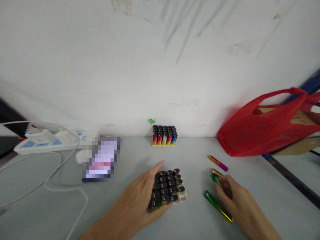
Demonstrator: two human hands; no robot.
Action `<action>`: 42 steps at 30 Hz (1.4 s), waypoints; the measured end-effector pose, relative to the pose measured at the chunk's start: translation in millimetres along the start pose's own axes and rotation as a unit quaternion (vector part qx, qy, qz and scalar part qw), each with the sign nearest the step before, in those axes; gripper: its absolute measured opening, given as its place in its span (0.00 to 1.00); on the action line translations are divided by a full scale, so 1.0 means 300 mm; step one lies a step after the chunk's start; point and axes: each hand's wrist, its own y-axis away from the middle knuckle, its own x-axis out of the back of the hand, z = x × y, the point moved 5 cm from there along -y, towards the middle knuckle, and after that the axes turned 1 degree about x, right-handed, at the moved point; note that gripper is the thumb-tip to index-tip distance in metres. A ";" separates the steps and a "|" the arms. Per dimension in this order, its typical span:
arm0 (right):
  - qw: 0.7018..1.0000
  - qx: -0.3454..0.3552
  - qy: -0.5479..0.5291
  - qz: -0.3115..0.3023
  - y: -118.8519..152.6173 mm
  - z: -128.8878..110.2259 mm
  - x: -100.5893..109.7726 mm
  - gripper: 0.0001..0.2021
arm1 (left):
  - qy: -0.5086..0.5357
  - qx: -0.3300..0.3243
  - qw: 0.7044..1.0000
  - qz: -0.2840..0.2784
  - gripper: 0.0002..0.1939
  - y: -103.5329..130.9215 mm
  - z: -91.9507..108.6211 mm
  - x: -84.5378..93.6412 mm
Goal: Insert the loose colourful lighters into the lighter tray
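My left hand grips the left side of a tray of lighters with black tops, which rests on the grey table near me. My right hand has its fingers closed around a shiny green and yellow lighter sleeve. A long iridescent green-gold sleeve lies on the table just under that hand. Farther back lies a red and purple sleeve.
A second tray of rainbow-coloured lighters stands against the white wall. A red plastic bag holding a cardboard box sits at the right. A phone, a white power strip and its cables lie at the left.
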 end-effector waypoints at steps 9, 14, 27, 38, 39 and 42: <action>0.847 -0.038 -0.500 -0.177 -0.117 -0.283 -0.143 0.14 | 0.007 0.006 1.000 -0.007 0.57 -0.003 -0.003 -0.004; 0.797 -0.051 -0.557 -0.227 -0.195 -0.381 -0.214 0.22 | 0.009 0.014 1.000 -0.013 0.58 -0.004 -0.007 -0.004; 0.661 -0.093 -0.663 -0.339 -0.116 -0.382 -0.318 0.36 | 0.023 0.034 0.999 0.000 0.55 -0.017 -0.030 0.004; 0.636 -0.088 -0.692 -0.331 -0.096 -0.385 -0.327 0.32 | 0.009 0.022 1.000 0.018 0.54 -0.012 -0.035 0.008; 0.638 -0.090 -0.691 -0.328 -0.101 -0.382 -0.328 0.33 | 0.007 0.022 1.000 0.017 0.54 -0.012 -0.036 0.008; 0.642 -0.097 -0.685 -0.331 -0.114 -0.377 -0.331 0.36 | 0.003 0.021 1.000 0.012 0.53 -0.015 -0.033 0.011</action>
